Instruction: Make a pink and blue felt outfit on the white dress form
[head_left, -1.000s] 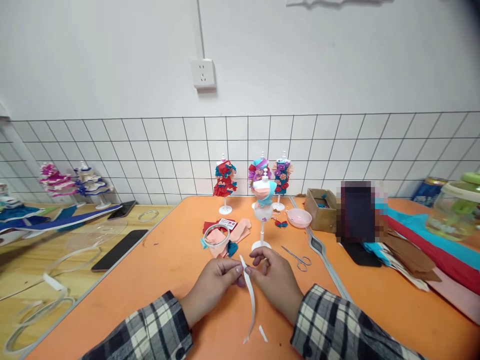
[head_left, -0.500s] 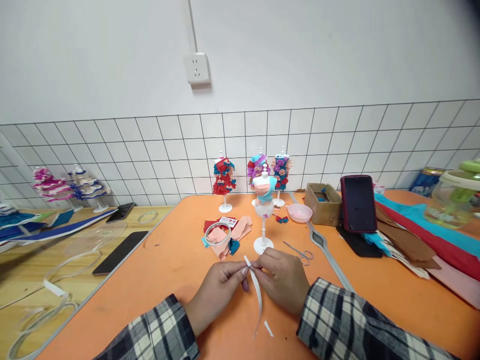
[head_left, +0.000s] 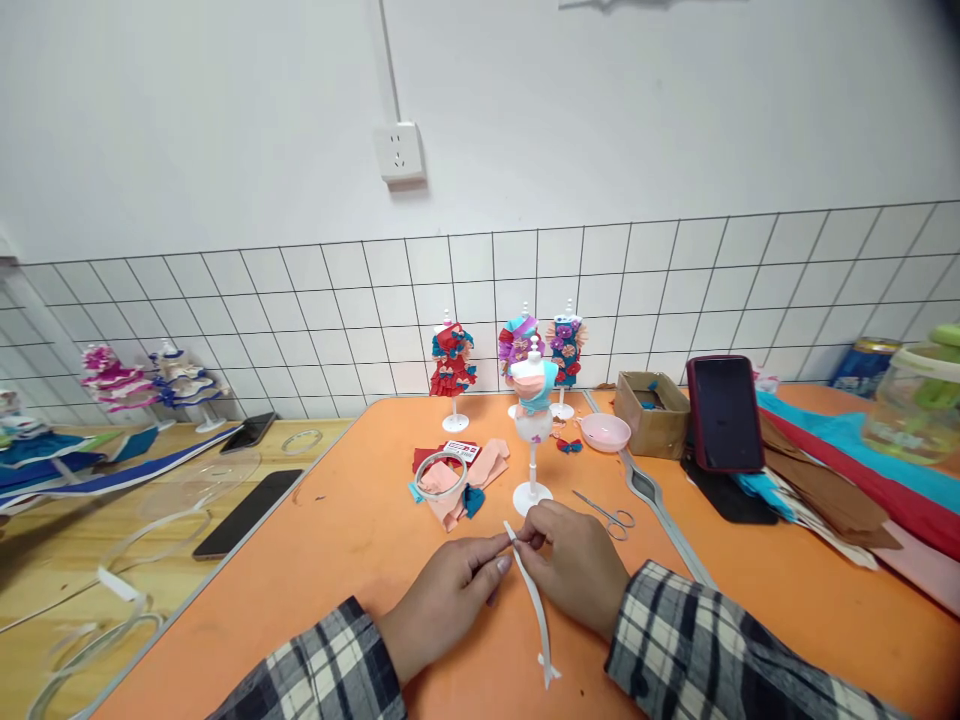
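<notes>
A narrow white strip [head_left: 537,607], perhaps double-sided tape, is pinched near its top end between the thumb and finger of my right hand [head_left: 574,565]. Its long tail curves down toward the table. My left hand [head_left: 448,592] reaches in from the other side; its index fingertip meets the strip beside my right fingers, while the thumb sits a little apart below. A small white scrap [head_left: 553,672] lies under the tail's lower end. Just beyond my hands stands a small white dress form [head_left: 534,425], wrapped at the top in peach and light-blue material.
Scissors [head_left: 611,518] lie right of the dress form, near a pink dish [head_left: 606,432] and a cardboard box [head_left: 651,425]. Peach and red scraps surround a ring-shaped roll [head_left: 441,475]. A phone [head_left: 724,415] stands at right; dressed forms [head_left: 453,365] line the back.
My left thumb has come away from the strip and dropped slightly. The strip's tail has swung right, over the small scrap. The whole view has shifted a little.
</notes>
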